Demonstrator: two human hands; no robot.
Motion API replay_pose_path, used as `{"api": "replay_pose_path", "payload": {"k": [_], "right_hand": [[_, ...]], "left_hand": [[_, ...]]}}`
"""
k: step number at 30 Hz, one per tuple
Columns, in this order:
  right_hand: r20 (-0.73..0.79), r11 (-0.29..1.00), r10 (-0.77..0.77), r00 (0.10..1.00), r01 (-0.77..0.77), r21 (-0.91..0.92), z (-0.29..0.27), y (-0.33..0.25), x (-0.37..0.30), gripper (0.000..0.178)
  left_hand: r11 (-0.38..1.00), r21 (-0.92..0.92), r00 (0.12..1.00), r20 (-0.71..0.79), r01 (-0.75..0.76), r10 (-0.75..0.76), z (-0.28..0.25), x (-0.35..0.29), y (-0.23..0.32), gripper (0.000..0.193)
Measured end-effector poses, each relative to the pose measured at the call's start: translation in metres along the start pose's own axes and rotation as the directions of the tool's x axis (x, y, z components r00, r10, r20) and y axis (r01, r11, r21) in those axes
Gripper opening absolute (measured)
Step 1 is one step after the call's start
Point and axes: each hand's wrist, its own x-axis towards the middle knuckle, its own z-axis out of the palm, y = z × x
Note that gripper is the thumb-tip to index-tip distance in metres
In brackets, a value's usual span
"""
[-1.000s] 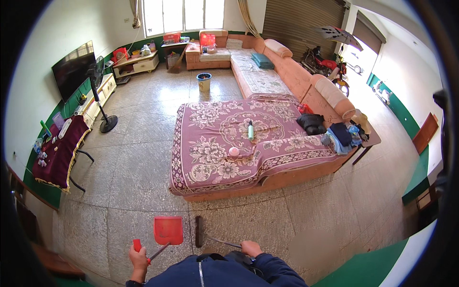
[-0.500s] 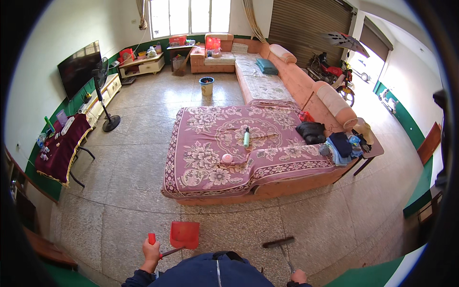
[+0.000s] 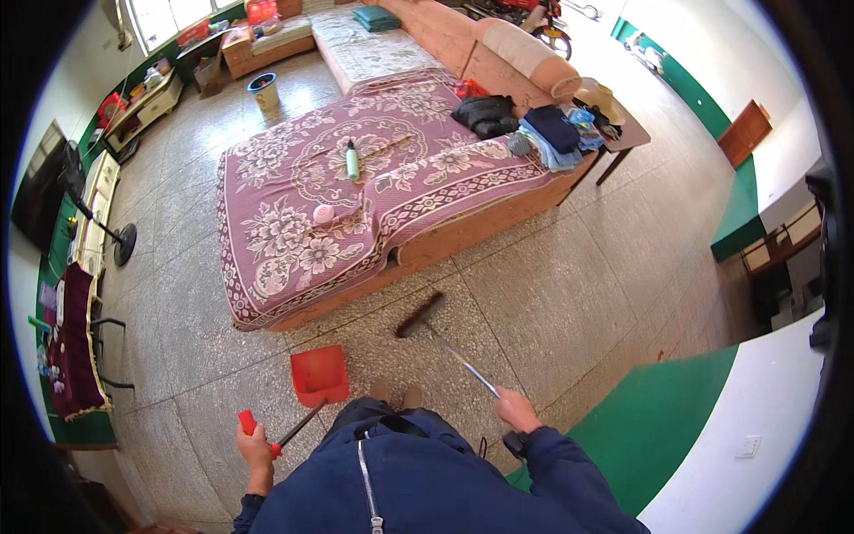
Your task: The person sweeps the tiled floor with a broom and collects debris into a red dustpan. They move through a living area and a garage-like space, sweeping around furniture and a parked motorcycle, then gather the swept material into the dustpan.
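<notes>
Nearest you is your own navy jacket [image 3: 418,476], its pale zip running down the front. Your left hand [image 3: 255,442] is clenched around the handle of a red dustpan [image 3: 319,372]; the handle's red end sticks up above your fist, and its dark shaft slants away to the pan. Your right hand [image 3: 518,409], farther out to the side, has its fingers wrapped around the handle of a broom [image 3: 464,362], which reaches forward and leftward to its dark brush head [image 3: 420,315].

The pan lies ahead of your feet and to their left, over the speckled floor [image 3: 222,392]. The brush head is beyond the pan and to its right, well apart from it, near the front of the orange couch [image 3: 498,223].

A purple flowered cloth [image 3: 267,191] covers this part of the couch. On it you have a small pink round item [image 3: 323,214], with a pale green bottle [image 3: 352,165] beyond, and a black bundle [image 3: 485,117] beside a pile of clothes [image 3: 550,133] to the right. Off to your left a standing fan [image 3: 125,242] rests on its round base. Farther back stand a blue-rimmed bin [image 3: 266,94] and, at the upper edge, a red motorcycle [image 3: 525,13]
</notes>
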Motion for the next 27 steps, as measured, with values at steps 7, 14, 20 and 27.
{"api": "replay_pose_path", "payload": {"k": [7, 14, 20, 27], "right_hand": [[0.081, 0.923, -0.33, 0.94, 0.34, -0.181, 0.012, -0.109, 0.1, 0.017], [0.023, 0.948, -0.221, 0.975, 0.22, -0.228, 0.017, -0.101, 0.155, 0.02], [-0.151, 0.98, 0.192, 0.97, -0.199, -0.031, 0.01, -0.024, 0.123, 0.021], [-0.255, 0.827, 0.551, 0.794, -0.56, 0.044, 0.003, 0.07, 0.018, 0.021]], "left_hand": [[0.993, -0.039, 0.991, 0.081, 0.109, -0.105, 0.0, 0.02, 0.023, 0.009], [0.996, 0.065, 0.98, 0.185, 0.067, -0.078, 0.018, 0.042, 0.054, 0.01], [0.978, 0.2, 0.91, 0.414, -0.055, -0.033, 0.06, 0.065, 0.091, 0.012], [0.942, 0.207, 0.807, 0.582, -0.263, 0.097, 0.125, 0.102, 0.095, 0.016]]}}
